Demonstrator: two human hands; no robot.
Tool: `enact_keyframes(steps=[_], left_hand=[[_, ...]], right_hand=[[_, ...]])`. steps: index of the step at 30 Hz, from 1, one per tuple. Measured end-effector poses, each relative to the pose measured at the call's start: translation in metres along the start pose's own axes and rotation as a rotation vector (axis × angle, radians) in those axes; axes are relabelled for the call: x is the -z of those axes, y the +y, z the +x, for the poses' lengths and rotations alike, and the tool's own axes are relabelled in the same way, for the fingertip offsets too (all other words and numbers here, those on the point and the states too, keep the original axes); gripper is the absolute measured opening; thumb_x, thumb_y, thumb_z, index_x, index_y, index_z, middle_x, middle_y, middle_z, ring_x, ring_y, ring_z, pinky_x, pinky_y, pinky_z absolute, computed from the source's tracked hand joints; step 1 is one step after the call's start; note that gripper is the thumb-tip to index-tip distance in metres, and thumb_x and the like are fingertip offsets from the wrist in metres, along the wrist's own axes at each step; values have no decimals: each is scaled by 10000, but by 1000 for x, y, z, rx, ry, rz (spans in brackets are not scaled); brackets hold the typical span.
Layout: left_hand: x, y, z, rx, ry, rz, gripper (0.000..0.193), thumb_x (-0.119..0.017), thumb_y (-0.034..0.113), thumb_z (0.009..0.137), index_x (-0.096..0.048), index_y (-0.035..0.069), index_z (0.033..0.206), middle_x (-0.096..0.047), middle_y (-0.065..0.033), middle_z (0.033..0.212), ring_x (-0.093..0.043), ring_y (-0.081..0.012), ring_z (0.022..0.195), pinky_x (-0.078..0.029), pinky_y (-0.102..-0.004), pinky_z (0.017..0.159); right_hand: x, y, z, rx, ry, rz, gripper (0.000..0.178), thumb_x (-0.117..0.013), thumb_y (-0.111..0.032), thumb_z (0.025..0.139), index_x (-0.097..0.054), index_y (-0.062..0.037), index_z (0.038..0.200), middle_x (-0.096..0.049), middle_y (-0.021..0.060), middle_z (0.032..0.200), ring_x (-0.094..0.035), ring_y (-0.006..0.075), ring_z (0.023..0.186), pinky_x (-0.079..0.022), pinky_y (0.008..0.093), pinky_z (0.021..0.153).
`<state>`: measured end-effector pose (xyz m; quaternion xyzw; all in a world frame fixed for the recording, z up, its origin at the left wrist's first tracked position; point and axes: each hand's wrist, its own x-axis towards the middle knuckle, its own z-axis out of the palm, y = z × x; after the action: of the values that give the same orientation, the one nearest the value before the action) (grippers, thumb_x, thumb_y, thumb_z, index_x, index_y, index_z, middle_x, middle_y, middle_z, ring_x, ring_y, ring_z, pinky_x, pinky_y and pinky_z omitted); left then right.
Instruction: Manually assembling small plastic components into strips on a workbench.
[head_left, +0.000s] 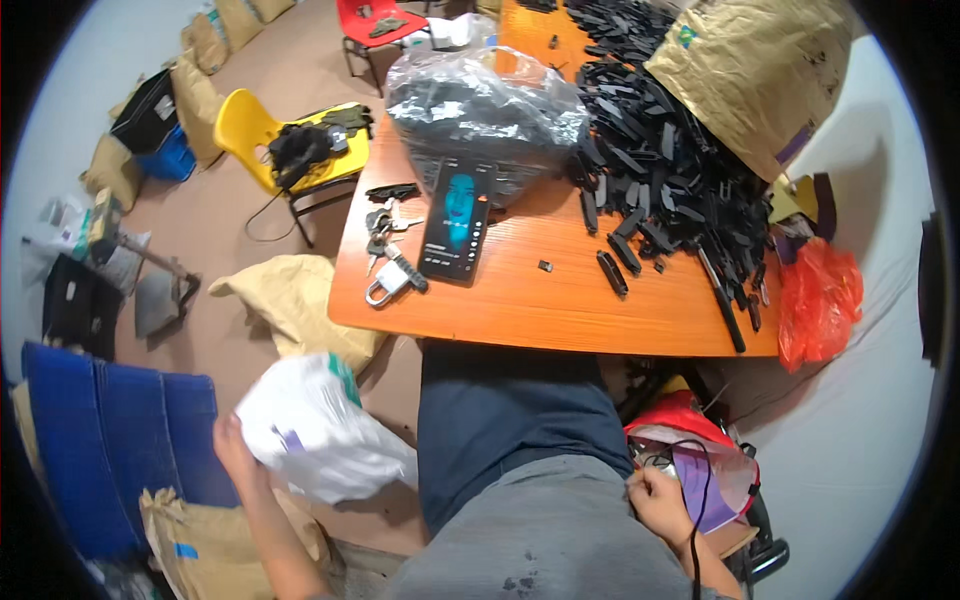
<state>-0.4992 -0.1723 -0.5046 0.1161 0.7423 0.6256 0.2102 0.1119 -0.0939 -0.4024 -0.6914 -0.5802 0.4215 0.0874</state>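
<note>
My left hand point(235, 450) grips the edge of a white plastic bag point(310, 430) with green and purple marks, held beside my left leg below the table. My right hand point(660, 500) is closed beside my right hip, its fingers curled in; whatever they may hold is hidden. Close to it is a red-topped bag point(685, 415) with a purple sheet point(705, 490) in it. A black cord point(703, 470) hangs across my right wrist. On the orange table point(480, 320) ahead lies a large heap of small black plastic pieces point(640, 160).
A phone point(458, 220) leans against a clear plastic bag point(480, 110); keys and a padlock point(395, 280) lie beside it. A brown paper sack point(760, 80) tops the heap. An orange bag point(820, 300) hangs at the table's right edge. A yellow chair point(245, 125) stands left.
</note>
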Motion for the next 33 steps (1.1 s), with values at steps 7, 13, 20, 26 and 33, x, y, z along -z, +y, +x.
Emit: enact_keyframes(steps=[7, 13, 20, 26, 33], left_hand=[[4, 103, 18, -60, 81, -254, 349, -617, 146, 951, -567, -27, 1251, -649, -122, 1119, -642, -218, 998, -527, -324, 844], [-2, 147, -24, 1, 13, -378, 305, -604, 176, 965, -564, 0, 1211, -648, -105, 1073, -650, -211, 976, -533, -335, 838], [-23, 206, -73, -22, -51, -286, 584, -495, 250, 1017, -253, 82, 1521, -627, -107, 1156, -614, -261, 1091, -495, -370, 925], [-75, 77, -137, -403, -378, 656, 1084, -717, 91, 762, 39, 47, 1538, -199, -247, 1552, -284, -362, 1423, -322, -445, 1101], [-6, 11, -93, -373, -531, 1339, 1071, -826, 190, 675, -157, -8, 1487, -399, -231, 1453, -478, -406, 1273, -418, -399, 1041]], right_hand=[[-27, -93, 98, 313, -64, 871, 103, -563, -24, 926, -604, -22, 1021, -643, 63, 810, -596, 97, 672, -491, 226, 619], [-97, -178, 128, 909, -639, 116, 703, -773, -346, 809, -481, -34, 1367, -570, 173, 1290, -569, 291, 1180, -498, 365, 933], [-263, -210, 123, 850, -795, 225, 295, -596, -276, 940, -591, -62, 1142, -665, 186, 1037, -632, 335, 950, -485, 394, 825], [-268, -220, 105, 427, -941, 838, 268, -506, -236, 1012, -626, 1, 1048, -651, 58, 904, -558, 144, 833, -467, 328, 772], [-242, -193, 154, 21, -936, 1186, 226, -524, -246, 1011, -615, -40, 1031, -651, 50, 960, -602, 121, 861, -494, 289, 780]])
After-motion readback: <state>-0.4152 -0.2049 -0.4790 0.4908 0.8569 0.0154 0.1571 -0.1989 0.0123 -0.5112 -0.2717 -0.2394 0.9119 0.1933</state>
